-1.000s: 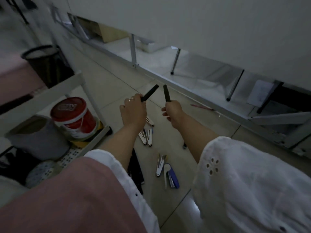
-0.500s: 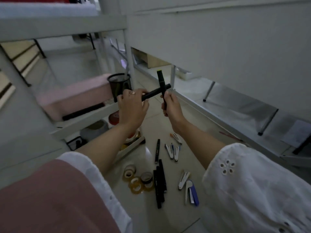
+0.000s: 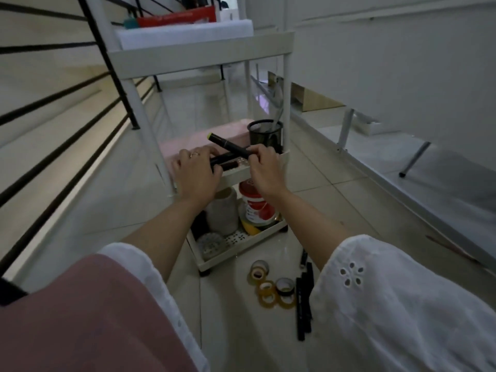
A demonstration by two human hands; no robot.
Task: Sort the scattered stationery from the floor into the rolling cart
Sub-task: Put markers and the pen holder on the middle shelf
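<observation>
The two black markers have come up from the floor to the rolling cart (image 3: 198, 56). A moment ago they were held crossed in the air in front of it. Now both are at the front edge of its middle shelf (image 3: 236, 173). The right hand (image 3: 264, 167) grips one marker (image 3: 228, 144), whose pale-tipped end slants up over the shelf. The left hand (image 3: 194, 173) has its fingers curled round the other marker (image 3: 224, 158), which lies almost level just above the rim. Neither has been let go, so I judge this pair to be nearly stowed.

A black mesh cup (image 3: 264, 135) stands at the back right of that shelf and looks the likely place for pens. A pink box (image 3: 188, 142) fills the left side of the shelf, and the cart's top shelf overhangs it, so the way in is tight. On the bottom shelf are a grey pot (image 3: 222, 210) and a red-lidded tub (image 3: 256, 208). On the floor in front of the cart, tape rolls (image 3: 268, 285) and more black markers (image 3: 303, 304) wait to be sorted.
</observation>
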